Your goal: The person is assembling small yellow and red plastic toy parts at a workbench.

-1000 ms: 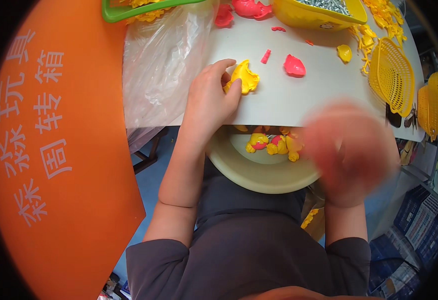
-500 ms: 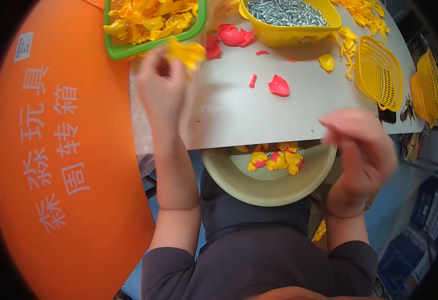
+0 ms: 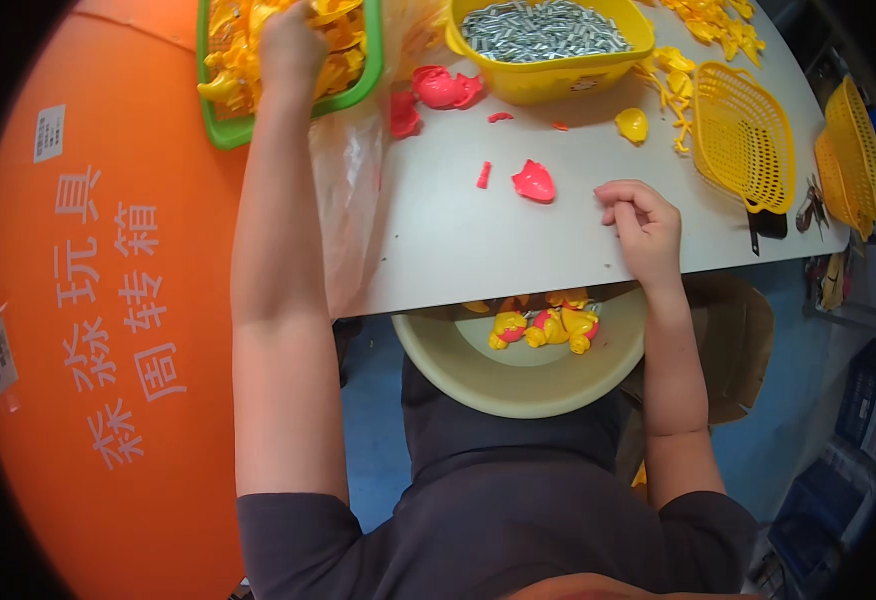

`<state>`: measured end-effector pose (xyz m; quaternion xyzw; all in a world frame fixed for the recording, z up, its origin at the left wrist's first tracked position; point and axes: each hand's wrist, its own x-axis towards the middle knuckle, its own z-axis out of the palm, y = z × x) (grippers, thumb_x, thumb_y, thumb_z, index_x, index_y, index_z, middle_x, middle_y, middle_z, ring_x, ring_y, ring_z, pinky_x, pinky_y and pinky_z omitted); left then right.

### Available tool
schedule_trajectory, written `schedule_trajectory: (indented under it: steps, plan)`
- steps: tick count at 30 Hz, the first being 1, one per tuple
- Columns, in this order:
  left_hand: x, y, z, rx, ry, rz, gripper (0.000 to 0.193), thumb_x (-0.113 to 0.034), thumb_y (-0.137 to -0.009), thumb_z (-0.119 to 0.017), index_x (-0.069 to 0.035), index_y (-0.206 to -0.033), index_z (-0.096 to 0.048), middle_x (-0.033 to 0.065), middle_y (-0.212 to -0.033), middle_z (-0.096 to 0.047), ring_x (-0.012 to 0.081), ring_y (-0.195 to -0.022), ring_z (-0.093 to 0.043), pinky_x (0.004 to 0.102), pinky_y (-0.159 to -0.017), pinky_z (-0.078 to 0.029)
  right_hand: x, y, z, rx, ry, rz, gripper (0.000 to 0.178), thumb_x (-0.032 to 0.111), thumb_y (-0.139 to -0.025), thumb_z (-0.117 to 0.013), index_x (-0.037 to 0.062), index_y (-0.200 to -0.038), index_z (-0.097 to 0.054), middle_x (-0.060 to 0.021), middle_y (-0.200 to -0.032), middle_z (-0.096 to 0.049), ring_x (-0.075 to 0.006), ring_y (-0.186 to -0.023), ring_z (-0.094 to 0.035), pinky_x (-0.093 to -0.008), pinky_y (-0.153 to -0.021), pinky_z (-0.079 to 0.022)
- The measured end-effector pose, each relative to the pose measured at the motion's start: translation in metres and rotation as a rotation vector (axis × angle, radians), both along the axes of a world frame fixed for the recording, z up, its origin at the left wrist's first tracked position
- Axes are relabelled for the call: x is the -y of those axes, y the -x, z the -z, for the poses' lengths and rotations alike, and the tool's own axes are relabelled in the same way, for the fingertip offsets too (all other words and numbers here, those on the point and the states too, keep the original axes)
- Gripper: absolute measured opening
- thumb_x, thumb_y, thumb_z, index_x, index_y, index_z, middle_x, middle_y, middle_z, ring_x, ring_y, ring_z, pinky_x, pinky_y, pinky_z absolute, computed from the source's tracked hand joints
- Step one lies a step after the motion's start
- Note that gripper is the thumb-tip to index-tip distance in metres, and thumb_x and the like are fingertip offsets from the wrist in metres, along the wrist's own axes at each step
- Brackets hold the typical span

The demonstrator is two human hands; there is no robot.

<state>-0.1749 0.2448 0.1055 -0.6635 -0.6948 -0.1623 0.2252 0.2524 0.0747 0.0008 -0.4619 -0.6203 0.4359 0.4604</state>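
L hand (image 3: 293,45) is in the green basket (image 3: 370,50), top L, on the loose yellow parts (image 3: 233,88). Its fingers are hidden by the back of the hand & the pic's edge, so can't tell how open they are or if they've got a part. R hand (image 3: 646,225) is over the table (image 3: 458,250) near its front edge; fingers loosely half-curled, w/ nothing visible in them.

Progress, as far as shown: a few yellow-and-pink pieces (image 3: 550,327) sit together in the pale basin (image 3: 518,395) below the table edge; these look done, or at least partly joined. Plenty left, I'd say: basket's well filled w/ yellow parts, & loose pink ones, incl. a pink shell (image 3: 534,182), a pink strip (image 3: 484,175) & bigger pink pieces (image 3: 446,88), lie unjoined on the table. Yellow tub (image 3: 548,85) behind holds lots of small metal pins (image 3: 543,30). So prob. early on, though no total's visible.
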Motion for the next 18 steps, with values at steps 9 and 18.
schedule_trajectory:
  steps: [9, 18]
  plan:
    - [0.141, -0.054, -0.015, 1.273, 0.166, 0.318, 0.024, -0.001, -0.086, -0.068, -0.001, -0.109, -0.065, 0.0085, -0.097, -0.067, 0.0163, -0.087, -0.068, 0.028, -0.08, -0.055, -0.012, 0.001, -0.007, -0.096, 0.196, 0.089, 0.018, 0.0, -0.095, -0.052, -0.0018, -0.104, -0.068, -0.0048, -0.09, -0.067, -0.0074, -0.072, -0.06, -0.0211, -0.06, -0.047]
    - [0.227, -0.158, 0.068, 0.925, 0.341, 0.427, 0.022, 0.008, -0.079, -0.055, 0.0, -0.095, -0.067, 0.0144, -0.096, -0.064, 0.0261, -0.083, -0.065, 0.0337, -0.073, -0.053, -0.029, 0.021, -0.041, 0.193, 0.078, 0.078, 0.024, 0.016, -0.096, -0.062, -0.0008, -0.113, -0.067, -0.0022, -0.082, -0.069, -0.0041, -0.059, -0.055, -0.0196, -0.055, -0.046]
